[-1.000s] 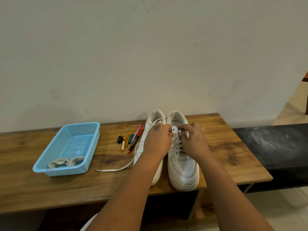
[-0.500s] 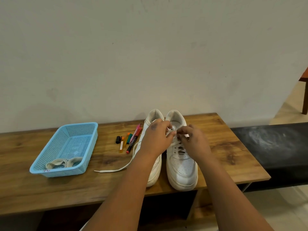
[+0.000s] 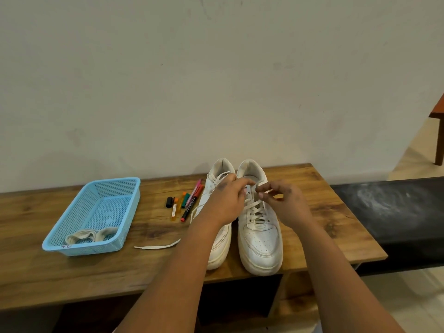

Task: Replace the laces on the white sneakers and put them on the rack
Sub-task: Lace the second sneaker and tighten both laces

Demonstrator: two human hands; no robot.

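Step in hand: lacing the right sneaker (image 3: 260, 227), judged to be at its upper eyelets. Both sneakers stand side by side on the bench (image 3: 324, 212), toes toward the person; the left sneaker (image 3: 219, 239) is just beside the right one.

The left hand (image 3: 227, 203) and right hand (image 3: 282, 203) meet over the tongue. Each has its fingers curled and appears to pinch a lace end; the exact contact is too small to confirm. A loose lace (image 3: 157, 246) trails across the bench from under the left arm.

Next move calls for feeding the tip cleanly through an eyelet and drawing the slack even.

A basket (image 3: 72, 246) holds bundled laces (image 3: 90, 235). Markers (image 3: 189, 203) lie between basket and sneakers. No rack is in view.
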